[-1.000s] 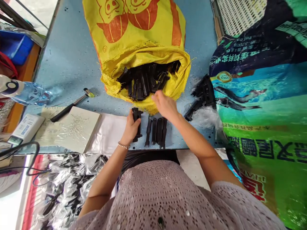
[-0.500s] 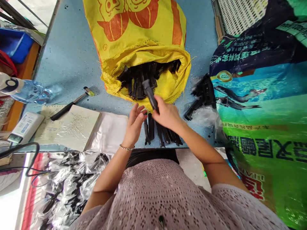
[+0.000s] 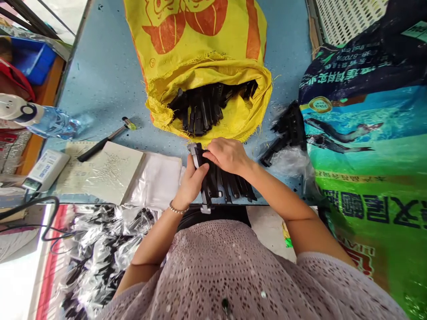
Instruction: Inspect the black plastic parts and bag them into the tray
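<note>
Close to you, your left hand [image 3: 191, 183] grips a black plastic part [image 3: 204, 193], its thumb and fingers closed around the sides. The part's long axis runs away from you, tilted slightly left, with its near end poking past the edge of the surface [image 3: 106, 80]. Your right hand [image 3: 228, 155] sits at the far end of it, on the right; its fingers are bent inward, but you cannot tell whether they pinch the part or only touch it. Your left hand is the nearer to the part's middle. Other black pieces [image 3: 233, 189] lie side by side below your right forearm, pointing roughly the same way.

Just beyond your hands, the yellow sack [image 3: 203, 64] opens towards you, with a jumble of black strips [image 3: 203, 111] inside its mouth. To the right stands a green and blue sack [image 3: 367, 178], its contents hidden. Farther off at the upper right is a white basket [image 3: 347, 18] with a perforated wall.
</note>
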### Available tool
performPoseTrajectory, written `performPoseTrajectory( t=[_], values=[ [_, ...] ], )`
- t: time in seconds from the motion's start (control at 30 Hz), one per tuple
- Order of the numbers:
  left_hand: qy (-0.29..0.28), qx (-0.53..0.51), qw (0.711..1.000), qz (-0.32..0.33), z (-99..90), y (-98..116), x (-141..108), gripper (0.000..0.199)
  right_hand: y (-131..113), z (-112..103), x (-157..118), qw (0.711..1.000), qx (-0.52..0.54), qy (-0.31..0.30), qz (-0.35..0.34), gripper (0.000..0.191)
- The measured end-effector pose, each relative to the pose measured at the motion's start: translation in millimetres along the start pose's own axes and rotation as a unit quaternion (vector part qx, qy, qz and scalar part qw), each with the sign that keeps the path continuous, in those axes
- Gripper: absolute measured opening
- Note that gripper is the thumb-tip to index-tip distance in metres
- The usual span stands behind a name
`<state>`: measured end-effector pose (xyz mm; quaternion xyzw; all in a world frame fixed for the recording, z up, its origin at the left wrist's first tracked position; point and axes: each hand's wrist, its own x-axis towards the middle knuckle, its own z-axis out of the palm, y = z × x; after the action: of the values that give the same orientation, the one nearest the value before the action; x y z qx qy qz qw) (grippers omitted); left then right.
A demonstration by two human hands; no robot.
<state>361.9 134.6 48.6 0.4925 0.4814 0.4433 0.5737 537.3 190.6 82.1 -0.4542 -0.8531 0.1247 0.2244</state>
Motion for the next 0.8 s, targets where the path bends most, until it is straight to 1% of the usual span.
performPoseTrajectory(
  t=[0.1, 0.13, 0.17, 0.23, 0.27, 0.3, 0.37, 0.43, 0.47, 0.5, 0.53, 0.6, 0.63, 0.67, 0.73, 0.77, 0.8],
  values=[
    [0.039, 0.022, 0.999, 0.015, -11.4, 3, 4, 0.044, -9, 4, -4, 0.992, 0.096, -0.034, 0.077, 0.056],
    [0.059, 0.025, 0.998, 0.017, -15.7, 5, 6, 0.043, -13, 5, -9, 0.988, 0.122, -0.047, 0.080, 0.058],
    [0.080, 0.026, 0.996, 0.017, -19.6, 7, 9, 0.041, -18, 7, -16, 0.987, 0.137, -0.063, 0.061, 0.058],
    [0.111, 0.027, 0.993, 0.021, -25.4, 10, 14, 0.036, -29, 14, -32, 0.987, 0.131, -0.091, -0.008, 0.056],
    [0.118, 0.030, 0.992, 0.028, -27.0, 10, 16, 0.035, -34, 20, -39, 0.987, 0.119, -0.103, -0.025, 0.053],
    [0.120, 0.037, 0.991, 0.036, -28.1, 10, 17, 0.034, -39, 25, -46, 0.987, 0.109, -0.116, -0.014, 0.048],
    [0.122, 0.062, 0.989, 0.055, -29.9, 6, 19, 0.035, -45, 34, -54, 0.979, 0.113, -0.155, 0.069, 0.040],
    [0.129, 0.116, 0.984, 0.051, -33.9, -1, 19, 0.036, -42, 35, -54, 0.959, 0.141, -0.199, 0.146, 0.036],
    [0.131, 0.160, 0.978, 0.034, -36.7, -6, 20, 0.035, -36, 32, -50, 0.950, 0.160, -0.212, 0.164, 0.036],
    [0.130, 0.212, 0.968, 0.010, -39.7, -11, 20, 0.033, -28, 26, -43, 0.945, 0.177, -0.212, 0.173, 0.037],
    [0.123, 0.268, 0.955, -0.014, -42.0, -16, 20, 0.030, -18, 20, -35, 0.946, 0.185, -0.195, 0.182, 0.039],
    [0.092, 0.363, 0.926, -0.053, -42.2, -26, 19, 0.027, 7, 9, -11, 0.953, 0.167, -0.126, 0.219, 0.041],
    [0.075, 0.395, 0.913, -0.063, -39.3, -31, 17, 0.028, 22, 6, 4, 0.957, 0.137, -0.085, 0.240, 0.041],
    [0.059, 0.420, 0.903, -0.069, -34.4, -36, 16, 0.030, 37, 6, 19, 0.959, 0.097, -0.047, 0.262, 0.038],
    [0.041, 0.461, 0.883, -0.078, -20.9, -42, 11, 0.040, 66, 13, 50, 0.955, 0.025, -0.001, 0.294, 0.038],
    [0.038, 0.480, 0.873, -0.082, -13.9, -45, 9, 0.046, 80, 19, 64, 0.949, 0.000, 0.004, 0.315, 0.046],
    [0.036, 0.497, 0.863, -0.084, -7.7, -46, 7, 0.051, 93, 26, 77, 0.941, -0.014, -0.005, 0.337, 0.054]
  ],
)
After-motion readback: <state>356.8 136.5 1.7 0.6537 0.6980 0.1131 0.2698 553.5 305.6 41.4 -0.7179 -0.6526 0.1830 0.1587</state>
